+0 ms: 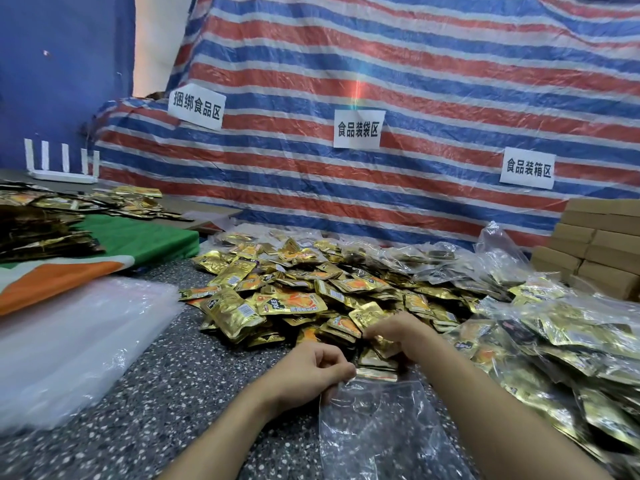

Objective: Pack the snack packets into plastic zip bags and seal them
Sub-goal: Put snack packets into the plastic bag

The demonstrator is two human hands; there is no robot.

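Observation:
A big heap of gold snack packets [298, 296] covers the speckled table [166, 386] in front of me. My left hand [313, 370] pinches the top edge of a clear zip bag [377, 431] lying flat near the front edge. My right hand [398, 332] reaches into the heap just beyond the bag's mouth, its fingers curled round a gold packet [382, 344]. Several more packets lie stacked right at the bag's opening.
A stack of empty clear bags [65, 344] lies at the left. Filled clear bags of packets [571, 351] pile up at the right, with brown cartons [602, 244] behind them. A striped tarp [381, 98] with paper signs walls off the back.

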